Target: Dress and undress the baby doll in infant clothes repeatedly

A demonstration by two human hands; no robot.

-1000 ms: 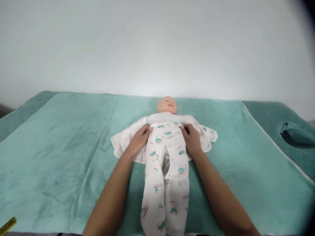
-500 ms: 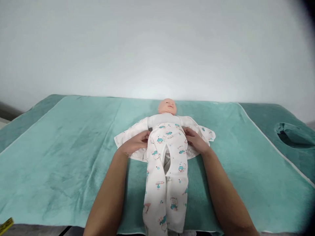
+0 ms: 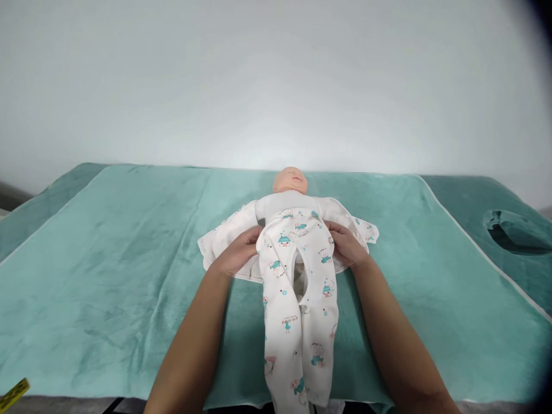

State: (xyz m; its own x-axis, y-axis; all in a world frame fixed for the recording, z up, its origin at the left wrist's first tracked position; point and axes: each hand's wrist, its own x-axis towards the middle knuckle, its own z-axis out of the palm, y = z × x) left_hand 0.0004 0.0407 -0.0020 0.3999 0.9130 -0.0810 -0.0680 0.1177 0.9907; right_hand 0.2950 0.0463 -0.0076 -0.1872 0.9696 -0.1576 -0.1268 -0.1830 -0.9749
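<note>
A baby doll (image 3: pixel 291 180) lies on its back, its head toward the wall. White baby pants (image 3: pixel 280 333) with a teal and red animal print and an open crotch cover its belly and legs, the leg ends hanging past the near edge. Beneath the doll a white printed baby jacket (image 3: pixel 235 230) is spread open, sleeves out to both sides. My left hand (image 3: pixel 244 248) is closed on the left side of the pants' waist, fingertips partly hidden. On the opposite side my right hand (image 3: pixel 345 244) grips the waist, its fingertips tucked behind the cloth.
A green towel-like cover (image 3: pixel 107 276) is spread over the bed. At the right, the bed's darker end has an oval hole (image 3: pixel 517 233). A pale wall (image 3: pixel 276 86) rises behind. A yellow strip with black marks (image 3: pixel 15 395) shows at the lower left.
Both hands have slid from the top of the waist down along its sides. The pants have shifted slightly right, with their legs slanting more. The camera view has moved a little.
</note>
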